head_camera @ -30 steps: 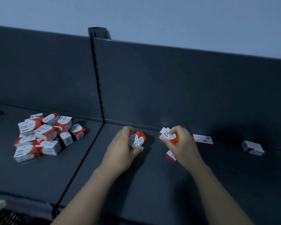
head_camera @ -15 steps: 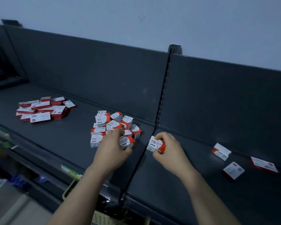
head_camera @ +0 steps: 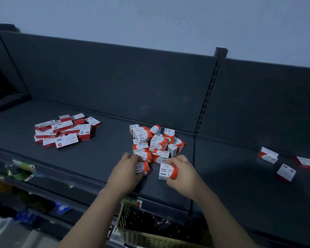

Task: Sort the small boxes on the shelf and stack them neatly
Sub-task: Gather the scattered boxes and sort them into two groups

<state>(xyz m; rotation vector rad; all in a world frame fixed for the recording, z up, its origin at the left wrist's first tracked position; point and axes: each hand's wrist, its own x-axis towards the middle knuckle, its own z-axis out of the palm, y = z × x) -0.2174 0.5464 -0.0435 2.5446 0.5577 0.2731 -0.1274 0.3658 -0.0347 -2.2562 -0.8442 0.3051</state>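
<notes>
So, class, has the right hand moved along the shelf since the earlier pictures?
Yes, leftward: the right hand, gripping a paper clip box, was right of the slotted upright and is now left of it.

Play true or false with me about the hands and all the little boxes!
1. The left hand holds a red and white box. True.
2. The labelled box in the right hand reads PAPER CLIPS. True.
3. The flat ones far left stand in one neat tower. False: the flat boxes lie in a messy heap.
4. Nothing lies to the right of the upright post. False: three loose boxes lie scattered on the shelf there.
</notes>
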